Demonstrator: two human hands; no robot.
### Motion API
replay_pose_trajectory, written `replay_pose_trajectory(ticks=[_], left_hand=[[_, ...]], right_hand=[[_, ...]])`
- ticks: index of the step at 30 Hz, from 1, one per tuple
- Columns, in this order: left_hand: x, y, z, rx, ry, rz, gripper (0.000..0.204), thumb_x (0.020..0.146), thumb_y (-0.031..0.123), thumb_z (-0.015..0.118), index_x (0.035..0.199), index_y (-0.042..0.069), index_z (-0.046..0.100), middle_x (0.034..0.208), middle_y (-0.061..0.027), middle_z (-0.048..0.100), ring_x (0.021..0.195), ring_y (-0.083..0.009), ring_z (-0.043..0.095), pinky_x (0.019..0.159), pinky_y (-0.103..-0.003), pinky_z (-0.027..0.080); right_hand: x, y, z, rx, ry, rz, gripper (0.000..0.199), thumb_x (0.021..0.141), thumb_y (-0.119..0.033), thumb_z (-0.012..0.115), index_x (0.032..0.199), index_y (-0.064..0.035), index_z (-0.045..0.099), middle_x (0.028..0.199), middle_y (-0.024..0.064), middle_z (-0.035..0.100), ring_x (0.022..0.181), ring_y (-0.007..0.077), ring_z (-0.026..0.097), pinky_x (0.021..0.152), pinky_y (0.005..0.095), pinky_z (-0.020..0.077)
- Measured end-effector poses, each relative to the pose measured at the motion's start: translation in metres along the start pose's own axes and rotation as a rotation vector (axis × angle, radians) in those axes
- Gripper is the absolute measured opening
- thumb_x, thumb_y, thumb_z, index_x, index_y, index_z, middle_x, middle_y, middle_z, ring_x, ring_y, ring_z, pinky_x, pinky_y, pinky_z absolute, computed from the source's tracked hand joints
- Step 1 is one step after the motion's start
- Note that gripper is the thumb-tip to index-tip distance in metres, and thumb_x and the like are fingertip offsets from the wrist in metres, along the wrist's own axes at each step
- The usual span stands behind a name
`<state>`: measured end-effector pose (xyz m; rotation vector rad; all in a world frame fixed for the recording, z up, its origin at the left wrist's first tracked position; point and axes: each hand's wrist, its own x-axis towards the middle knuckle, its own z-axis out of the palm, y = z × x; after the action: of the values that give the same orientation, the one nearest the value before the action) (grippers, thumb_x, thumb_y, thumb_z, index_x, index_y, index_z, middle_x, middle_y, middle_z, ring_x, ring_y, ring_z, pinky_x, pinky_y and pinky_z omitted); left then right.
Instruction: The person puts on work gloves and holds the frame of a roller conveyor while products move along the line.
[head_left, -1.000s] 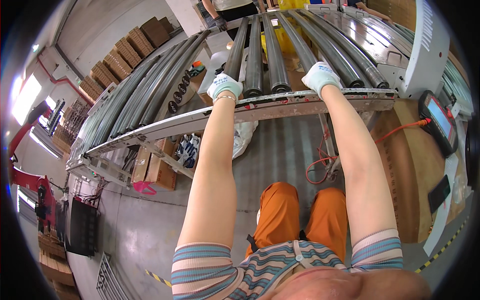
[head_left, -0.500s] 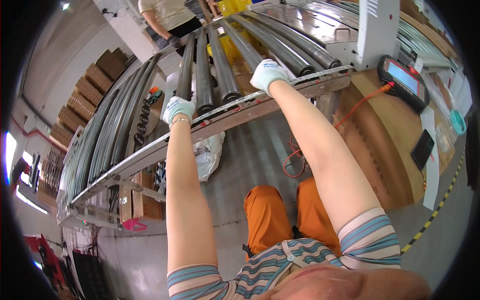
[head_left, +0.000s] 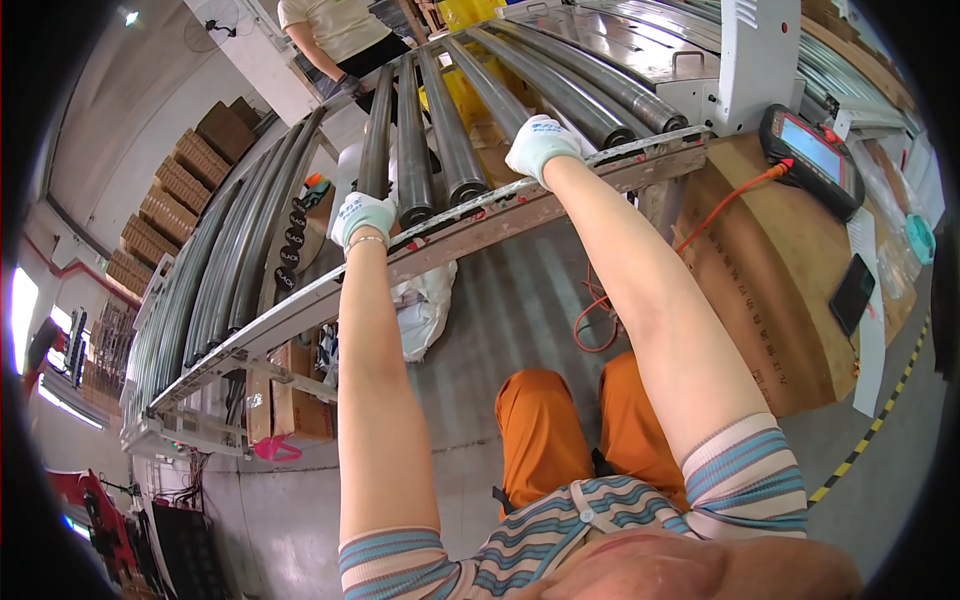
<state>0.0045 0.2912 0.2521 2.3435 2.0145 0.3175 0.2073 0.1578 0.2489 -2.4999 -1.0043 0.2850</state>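
Both my hands wear white knit gloves and reach out to a rack of long grey metal rollers (head_left: 415,140). My left hand (head_left: 362,216) rests on the end of a roller at the rack's front metal rail (head_left: 300,305). My right hand (head_left: 540,143) lies on the end of another roller further right, fingers curled over it. Whether either hand truly grips a roller end is unclear. My orange trousers show below.
Another person in a pale shirt (head_left: 335,35) stands at the far side of the rack. A handheld screen unit (head_left: 812,155) with an orange cable lies on a wooden board (head_left: 790,290) at right, beside a dark phone (head_left: 852,293). Stacked cartons (head_left: 170,200) line the left wall.
The view has swung, so the rack and my hands sit further left and tilted. Both hands stay on the roller ends at the rail.
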Motion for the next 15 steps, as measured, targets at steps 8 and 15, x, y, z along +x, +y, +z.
replay_pose_trajectory(ticks=[8, 15], left_hand=[[0.007, 0.0, 0.01, 0.08, 0.309, 0.18, 0.045, 0.078, 0.039, 0.055, 0.105, 0.003, 0.058, 0.107, -0.0163, 0.057, 0.099, -0.0306, 0.058, 0.082, -0.041, 0.047], [0.008, 0.002, 0.008, 0.223, 0.489, 0.326, 0.036, 0.078, 0.035, 0.058, 0.096, 0.004, 0.061, 0.097, -0.0124, 0.06, 0.089, -0.0281, 0.061, 0.075, -0.041, 0.047]], right_hand=[[-0.004, -0.003, 0.006, -0.014, 0.261, -0.001, 0.052, 0.076, -0.027, 0.061, 0.118, -0.0004, 0.047, 0.116, 0.0151, 0.051, 0.108, 0.0266, 0.053, 0.087, 0.0374, 0.0431], [-0.004, -0.007, 0.011, -0.232, 0.44, -0.157, 0.051, 0.073, -0.026, 0.064, 0.114, -0.0004, 0.047, 0.108, 0.013, 0.054, 0.099, 0.0243, 0.055, 0.078, 0.0388, 0.0447]])
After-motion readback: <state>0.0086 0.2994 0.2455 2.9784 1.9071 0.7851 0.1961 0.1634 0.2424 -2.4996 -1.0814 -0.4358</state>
